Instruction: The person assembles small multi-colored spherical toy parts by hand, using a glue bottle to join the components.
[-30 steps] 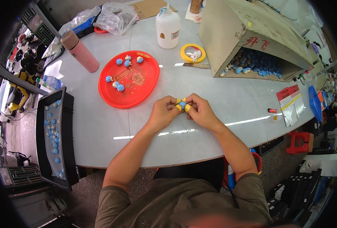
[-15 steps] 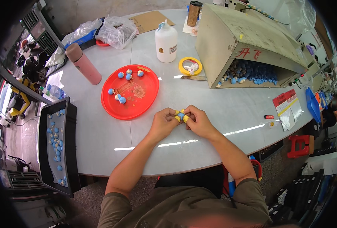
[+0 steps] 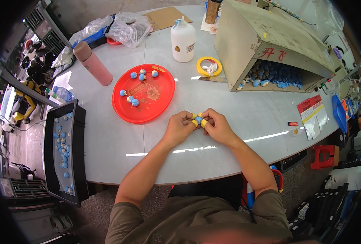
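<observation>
Between the fingertips of both hands is a small blue ball-shaped piece (image 3: 198, 120), much of it covered by the fingers. My left hand (image 3: 181, 127) pinches it from the left, my right hand (image 3: 217, 128) from the right. Yellow tape or finger covers wrap the thumbs and forefingers. Just beyond my left hand, a red round tray (image 3: 123, 114) carries several blue and cream pieces of like size, among them a blue ball (image 3: 135, 102). A roll of yellow tape (image 3: 200, 72) lies farther off, with a flat knife-like tool (image 3: 213, 79) by it.
A beige box (image 3: 237, 53) full of blue pieces stands at the far right. A black bin (image 3: 81, 154) with more pieces sits at the left edge. A pink flask (image 3: 97, 69), a white squeeze bottle (image 3: 183, 42), plastic bags (image 3: 128, 30) and a red-and-yellow card (image 3: 310, 112) are on the table.
The view has shifted slightly, so the table's things sit a little right and higher. Both hands still pinch the blue piece, with small finger movements.
</observation>
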{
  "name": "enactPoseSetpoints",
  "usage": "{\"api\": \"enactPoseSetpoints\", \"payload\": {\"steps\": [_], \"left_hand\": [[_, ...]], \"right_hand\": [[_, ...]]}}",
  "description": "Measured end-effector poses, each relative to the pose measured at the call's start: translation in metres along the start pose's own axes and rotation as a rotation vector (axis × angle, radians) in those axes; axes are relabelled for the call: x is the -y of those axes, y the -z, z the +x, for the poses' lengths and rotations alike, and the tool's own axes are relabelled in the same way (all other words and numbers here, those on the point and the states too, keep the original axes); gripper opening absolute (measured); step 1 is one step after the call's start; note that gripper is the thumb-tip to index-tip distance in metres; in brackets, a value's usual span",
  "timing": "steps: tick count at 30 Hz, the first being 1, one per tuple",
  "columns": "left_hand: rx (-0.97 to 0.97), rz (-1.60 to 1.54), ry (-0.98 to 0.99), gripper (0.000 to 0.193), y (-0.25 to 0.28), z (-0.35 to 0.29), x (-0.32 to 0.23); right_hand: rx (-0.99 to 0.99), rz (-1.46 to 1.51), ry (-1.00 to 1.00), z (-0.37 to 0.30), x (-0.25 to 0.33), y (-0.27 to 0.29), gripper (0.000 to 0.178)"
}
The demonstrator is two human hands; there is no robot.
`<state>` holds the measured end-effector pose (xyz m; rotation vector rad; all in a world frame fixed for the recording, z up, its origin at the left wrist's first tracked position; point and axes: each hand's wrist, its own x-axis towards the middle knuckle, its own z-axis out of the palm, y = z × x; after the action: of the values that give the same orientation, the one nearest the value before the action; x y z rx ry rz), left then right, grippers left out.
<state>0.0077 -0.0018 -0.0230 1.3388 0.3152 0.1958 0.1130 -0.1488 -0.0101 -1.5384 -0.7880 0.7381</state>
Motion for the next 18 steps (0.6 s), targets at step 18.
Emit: {"api": "enactPoseSetpoints", "payload": {"steps": [18], "left_hand": [[-0.014,-0.007,0.027,0.017,-0.0005,-0.0009,-0.0042]], "right_hand": [[0.006,-0.010,-0.016,0.0008,0.0020,-0.0009,0.013]]}}
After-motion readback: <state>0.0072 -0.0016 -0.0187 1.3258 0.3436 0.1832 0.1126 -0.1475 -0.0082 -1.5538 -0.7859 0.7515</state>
